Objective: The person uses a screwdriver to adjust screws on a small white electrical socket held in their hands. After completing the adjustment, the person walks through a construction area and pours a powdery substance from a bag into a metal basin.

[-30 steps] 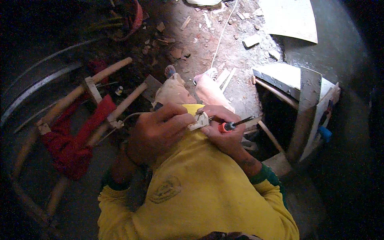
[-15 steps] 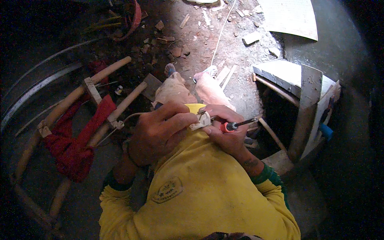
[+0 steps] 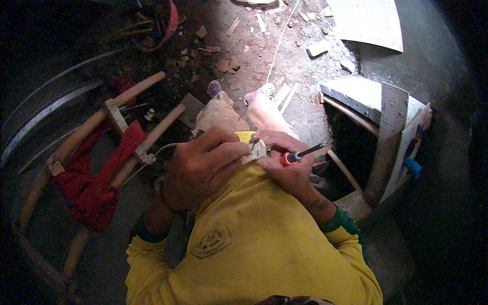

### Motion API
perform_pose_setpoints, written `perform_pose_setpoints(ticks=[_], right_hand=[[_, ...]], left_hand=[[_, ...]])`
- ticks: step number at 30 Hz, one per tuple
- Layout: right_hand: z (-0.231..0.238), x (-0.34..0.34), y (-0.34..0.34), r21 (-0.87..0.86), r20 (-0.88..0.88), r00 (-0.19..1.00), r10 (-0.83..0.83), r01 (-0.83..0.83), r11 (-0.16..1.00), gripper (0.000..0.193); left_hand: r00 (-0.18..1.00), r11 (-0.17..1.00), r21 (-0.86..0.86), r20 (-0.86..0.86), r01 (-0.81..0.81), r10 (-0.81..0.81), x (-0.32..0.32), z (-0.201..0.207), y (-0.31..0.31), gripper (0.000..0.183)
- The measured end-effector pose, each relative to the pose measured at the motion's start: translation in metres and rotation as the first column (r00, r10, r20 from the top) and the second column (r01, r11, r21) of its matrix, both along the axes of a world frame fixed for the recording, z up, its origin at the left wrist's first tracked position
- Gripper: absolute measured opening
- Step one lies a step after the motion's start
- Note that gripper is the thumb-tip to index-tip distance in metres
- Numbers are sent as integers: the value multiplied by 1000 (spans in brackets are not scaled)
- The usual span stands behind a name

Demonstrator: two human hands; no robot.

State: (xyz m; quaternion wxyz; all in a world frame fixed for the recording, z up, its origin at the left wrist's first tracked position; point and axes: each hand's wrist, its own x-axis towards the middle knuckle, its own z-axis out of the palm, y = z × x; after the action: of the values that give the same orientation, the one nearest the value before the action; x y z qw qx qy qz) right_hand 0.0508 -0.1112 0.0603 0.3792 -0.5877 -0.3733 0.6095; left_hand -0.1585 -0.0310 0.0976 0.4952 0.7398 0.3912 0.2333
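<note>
We see the white plastic piece point(image 3: 255, 151) just above the middle of the frame, pinched between both hands. The fingers of the left hand point(image 3: 203, 162) close narrowly on its left edge; the right hand point(image 3: 290, 170) steadies the other side while its curled fingers also hold a red-handled screwdriver point(image 3: 288, 158), tip pointing right. If that shared grip loosened, we think the piece or the screwdriver could drop. A tug on the thin cable point(image 3: 170, 146) at the left hand could jerk the work too (whether it joins the piece, we cannot tell).

There is no bench under the work: it is held up in front of a yellow shirt point(image 3: 259, 229). Below, we see a rough floor point(image 3: 254, 56) scattered with chips. A wooden frame point(image 3: 118, 117) draped with red cloth point(image 3: 94, 198) lies at the left; a white board point(image 3: 368, 25) shines brightly at upper right.
</note>
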Motion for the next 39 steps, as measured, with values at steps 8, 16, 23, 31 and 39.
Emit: perform_pose_setpoints(ticks=[8,16,23,31,39], right_hand=[[-4,3,3,78,6,1000,28,-29,997,31],[-14,4,1,65,-100,995,-6,13,998,35],[-7,2,3,-43,-115,992,-42,38,998,31],[-6,1,-2,-37,-45,999,10,-12,999,32],[1,-4,1,-65,63,995,80,-76,995,31]], left_hand=[[1000,999,-34,-22,15,-16,2,3,3,21],[1000,1000,-5,-24,-5,5,5,-1,3,20],[999,999,-15,-36,31,-31,4,3,6,19],[997,996,-92,-82,-2,-5,6,3,5,15],[1000,983,-182,-6,-20,19,0,-2,8,8]])
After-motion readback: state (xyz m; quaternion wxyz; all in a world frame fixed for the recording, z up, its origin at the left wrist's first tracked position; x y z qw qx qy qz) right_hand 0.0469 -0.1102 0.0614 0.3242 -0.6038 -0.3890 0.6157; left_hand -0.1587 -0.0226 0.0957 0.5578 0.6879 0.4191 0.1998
